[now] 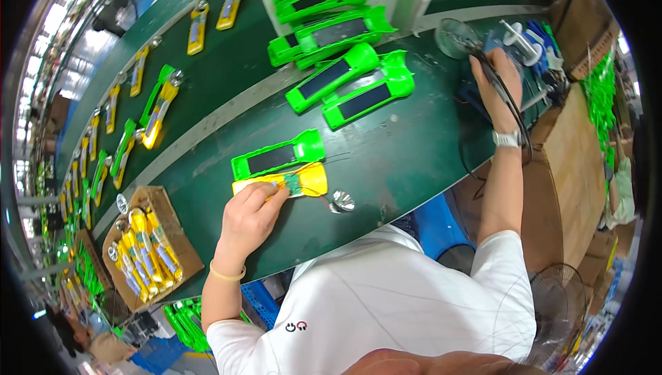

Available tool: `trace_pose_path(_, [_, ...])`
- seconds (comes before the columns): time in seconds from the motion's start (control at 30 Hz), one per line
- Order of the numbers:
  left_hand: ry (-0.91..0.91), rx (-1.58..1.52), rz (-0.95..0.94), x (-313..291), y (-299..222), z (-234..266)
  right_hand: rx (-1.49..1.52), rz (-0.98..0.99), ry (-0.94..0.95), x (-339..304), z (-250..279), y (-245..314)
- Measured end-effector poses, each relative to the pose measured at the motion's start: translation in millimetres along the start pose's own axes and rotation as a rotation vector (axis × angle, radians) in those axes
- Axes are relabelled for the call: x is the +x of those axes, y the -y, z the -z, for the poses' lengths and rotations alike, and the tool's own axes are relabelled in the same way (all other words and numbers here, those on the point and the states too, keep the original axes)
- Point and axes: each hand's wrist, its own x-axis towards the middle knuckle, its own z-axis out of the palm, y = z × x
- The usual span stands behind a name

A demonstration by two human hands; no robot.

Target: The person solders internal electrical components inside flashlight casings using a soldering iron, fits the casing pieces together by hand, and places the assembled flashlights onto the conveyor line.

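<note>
Brown cardboard forms the open-topped box [185, 240] of yellow torch bodies [148, 251] with silvery heads, to the near left of the yellow plastic half-shell [315, 178] lying on the dark green worktable [407, 168]. Just off the half-shell's near right side rests a small, shiny, bowl-shaped reflector [343, 201], with thin wires running from it toward the half-shell. The bare left hand [252, 216], a pale band [227, 276] at its wrist, comes at the half-shell from its near left; its fingers are closed on the narrower left end, beside a small green circuit board [293, 183], and whether they also pinch some small part I cannot tell. From this grip the half-shell's long axis runs rightward, rising slightly away from the person, its wide end pointing to the right. Directly beyond it, nearly parallel, lies a bright green plastic shell with a dark flat panel [276, 159]. Well apart, to the far right of the half-shell, is the right hand [498, 89], by a black cable [507, 92]; its fingertips are unclear, so I cannot tell what it grips. Thus the left hand is much the nearer one. Beyond the half-shell sit more stacked green shells [338, 29], and to its far left, yellow torches [197, 30] are spread out.
</note>
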Motion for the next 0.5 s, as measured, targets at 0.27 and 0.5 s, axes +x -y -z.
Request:
trace_pose_path(0.27, [-0.151,-0.092,0.250,28,-11,-15,1.142,-0.440,-0.450,-41,13,62])
trace_pose_path(0.5, [-0.033,-0.011,0.235,50,-13,-35,1.419,-0.441,-0.078,-90,-7,98])
